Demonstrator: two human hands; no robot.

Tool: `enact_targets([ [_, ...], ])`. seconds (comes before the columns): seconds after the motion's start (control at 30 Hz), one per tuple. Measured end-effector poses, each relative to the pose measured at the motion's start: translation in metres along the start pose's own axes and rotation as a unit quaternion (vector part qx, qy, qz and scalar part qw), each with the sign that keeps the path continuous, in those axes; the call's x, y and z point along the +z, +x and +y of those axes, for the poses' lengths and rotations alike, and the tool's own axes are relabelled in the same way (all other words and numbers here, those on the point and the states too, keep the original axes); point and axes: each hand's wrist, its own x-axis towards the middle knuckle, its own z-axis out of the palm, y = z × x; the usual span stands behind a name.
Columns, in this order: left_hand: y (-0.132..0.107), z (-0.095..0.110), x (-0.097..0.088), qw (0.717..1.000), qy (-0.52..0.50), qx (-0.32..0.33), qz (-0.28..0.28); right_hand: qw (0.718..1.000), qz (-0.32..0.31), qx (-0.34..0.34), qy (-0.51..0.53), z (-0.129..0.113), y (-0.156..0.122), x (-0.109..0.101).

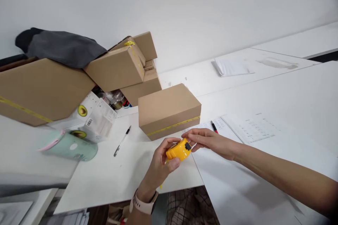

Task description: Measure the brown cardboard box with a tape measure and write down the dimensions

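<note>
My left hand [161, 160] is closed around a yellow tape measure [177, 150] with a black lock button, its thumb along the near side. The tape measure is held tilted above the white desk. At the button end, my right hand [204, 140] has its fingers bent against the case, the fingertips partly hidden behind it. Just beyond both hands sits a closed cardboard box [169, 110] with yellow tape along its side.
A black pen [122, 140] and a green bottle-shaped case [71, 146] lie to the left. White avocado-print boxes [91, 121] and stacked cardboard boxes [116, 68] stand behind. Printed sheets [253, 128] and a red-and-black pen [214, 126] are on the right.
</note>
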Motion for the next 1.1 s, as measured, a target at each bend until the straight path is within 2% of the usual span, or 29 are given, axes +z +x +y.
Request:
enact_targets([
  [0.1, 0.0, 0.002, -0.008, 1.0, -0.031, 0.001, -0.001, 0.999, -0.03, 0.017, 0.031, -0.003, 0.01, 0.009],
  [0.2, 0.001, 0.009, -0.02, 0.999, -0.042, 0.021, 0.011, 0.999, -0.015, 0.011, 0.032, -0.012, 0.017, 0.016],
  [0.3, 0.004, 0.025, -0.039, 0.998, -0.036, 0.052, 0.028, 0.999, -0.006, -0.011, 0.029, -0.034, 0.027, 0.009],
  [0.37, 0.008, 0.043, -0.057, 0.995, -0.023, 0.075, 0.062, 0.998, 0.017, -0.051, 0.044, -0.057, 0.036, -0.009],
  [0.47, 0.018, 0.07, -0.096, 0.983, -0.027, 0.107, 0.148, 0.984, 0.093, -0.121, 0.089, -0.091, 0.054, -0.051],
  [0.57, 0.03, 0.085, -0.145, 0.973, -0.053, 0.061, 0.217, 0.967, 0.172, -0.137, 0.132, -0.106, 0.076, -0.089],
  [0.67, 0.039, 0.083, -0.188, 0.973, -0.045, 0.01, 0.225, 0.968, 0.2, -0.117, 0.097, -0.093, 0.097, -0.106],
  [0.77, 0.043, 0.075, -0.214, 0.977, -0.025, -0.021, 0.213, 0.966, 0.212, -0.135, 0.057, -0.07, 0.111, -0.106],
  [0.93, 0.046, 0.064, -0.228, 0.98, -0.015, -0.033, 0.195, 0.948, 0.266, -0.174, 0.006, -0.052, 0.118, -0.102],
  [1.1, 0.048, 0.056, -0.229, 0.982, -0.025, -0.029, 0.183, 0.945, 0.292, -0.144, -0.026, -0.049, 0.119, -0.104],
])
